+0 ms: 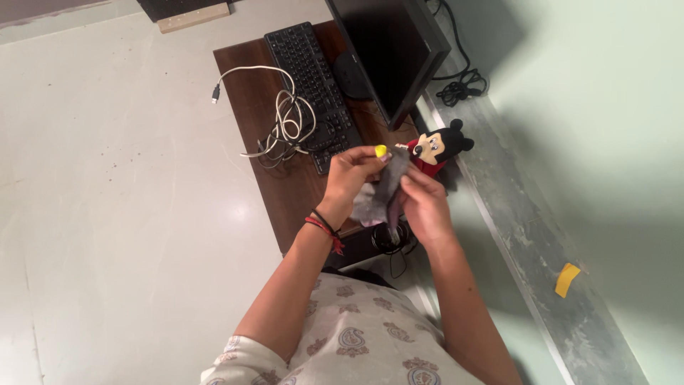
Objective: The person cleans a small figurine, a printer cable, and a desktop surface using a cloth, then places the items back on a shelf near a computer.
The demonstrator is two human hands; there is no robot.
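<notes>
From the head camera, both hands meet over the near end of a small dark wooden desk point(249, 93) and share a grey cloth point(381, 192). The cloth is a soft, limp piece, darker grey in its upper strip and paler and crumpled lower down, where it bunches between the palms. Its long axis runs from upper right to lower left, the upper end pointing away from the person toward the monitor point(388, 50). The left hand point(349, 182), with a yellow-painted thumbnail and red and black threads at the wrist, is closed in a pinch on the upper part of the cloth. The right hand point(424, 203) is curled around its right edge, fingers gripping. Just beyond the hands, a plush mouse toy point(438, 150) in red sits beside the monitor's base. On the desk lie a black keyboard point(310, 85) and a tangle of white cable point(285, 121). The floor point(107, 214) is pale and glossy; a grey stone ledge point(541, 249) runs along a light green wall point(613, 107), with a yellow scrap point(567, 279) on it.
</notes>
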